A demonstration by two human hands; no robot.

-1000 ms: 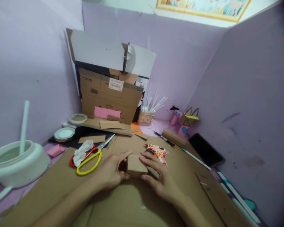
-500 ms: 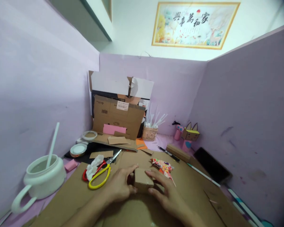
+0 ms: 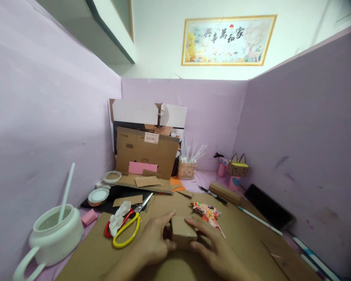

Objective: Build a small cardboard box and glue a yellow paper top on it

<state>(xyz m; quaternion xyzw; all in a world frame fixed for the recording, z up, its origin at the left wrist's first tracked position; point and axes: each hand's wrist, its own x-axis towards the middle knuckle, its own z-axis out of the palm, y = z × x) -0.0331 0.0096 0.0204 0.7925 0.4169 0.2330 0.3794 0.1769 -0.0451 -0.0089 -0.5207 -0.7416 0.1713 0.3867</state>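
Note:
Between my two hands is a small brown cardboard box (image 3: 183,228), resting on or just above the cardboard sheet. My left hand (image 3: 157,239) grips its left side, thumb low and index finger at the upper far corner. On the right side, my right hand (image 3: 209,241) has its index finger on the top edge and its thumb on the near face. To the left lie scissors (image 3: 127,231) with red and yellow handles, a crumpled white tissue (image 3: 119,218) across them. A patterned paper piece (image 3: 206,211) lies beyond my right hand.
A cardboard sheet (image 3: 90,255) covers the table. At left stands a white pot (image 3: 58,234) holding a white stick. Behind are a propped carton (image 3: 146,152) and a basket of straws (image 3: 187,170). A dark phone-like slab (image 3: 267,207) and a pen (image 3: 213,195) lie to the right.
The view has tilted up slightly, so most things sit lower in the picture. Both hands keep their hold on the small box, which appears a little further right and lower.

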